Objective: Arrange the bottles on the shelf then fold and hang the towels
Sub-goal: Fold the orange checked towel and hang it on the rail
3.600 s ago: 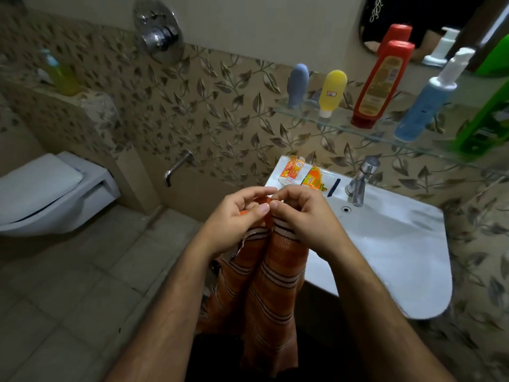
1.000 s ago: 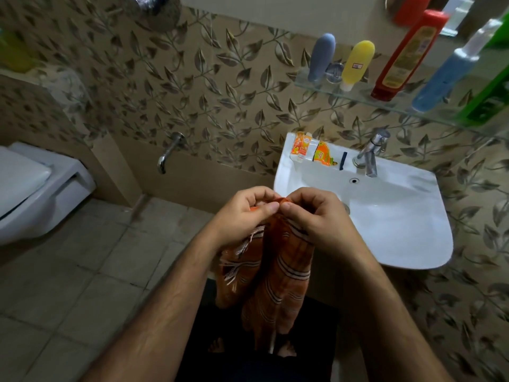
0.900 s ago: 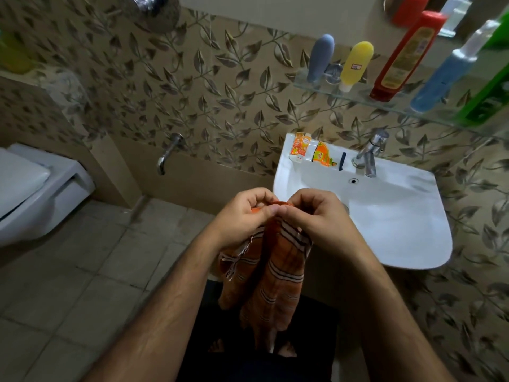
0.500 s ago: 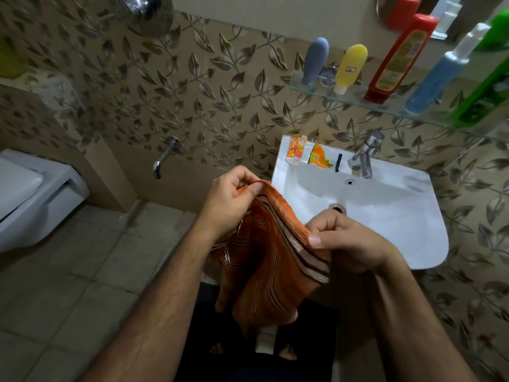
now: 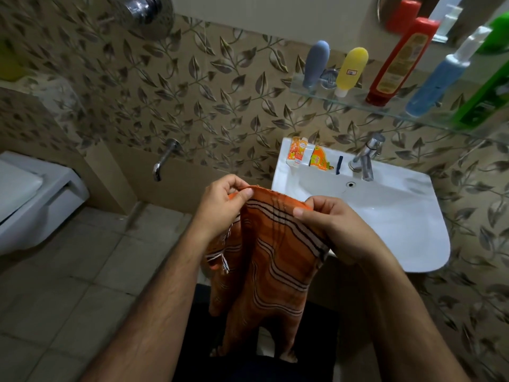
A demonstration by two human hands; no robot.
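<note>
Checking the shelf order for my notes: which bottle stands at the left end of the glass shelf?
The grey-blue bottle, standing cap down beside the yellow bottle. The red bottle and the blue pump bottle stand farther right.

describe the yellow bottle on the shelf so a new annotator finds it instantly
Find the white sink, then look up to the glass shelf on the leaf-patterned wall above it. The yellow bottle is second from the shelf's left end, between a grey-blue bottle and a tall red bottle. It is the only yellow one there, standing on its white cap.

sink (image 5: 413,244) close on the right; open floor (image 5: 68,285) left, toilet (image 5: 41,194) beyond.
</note>
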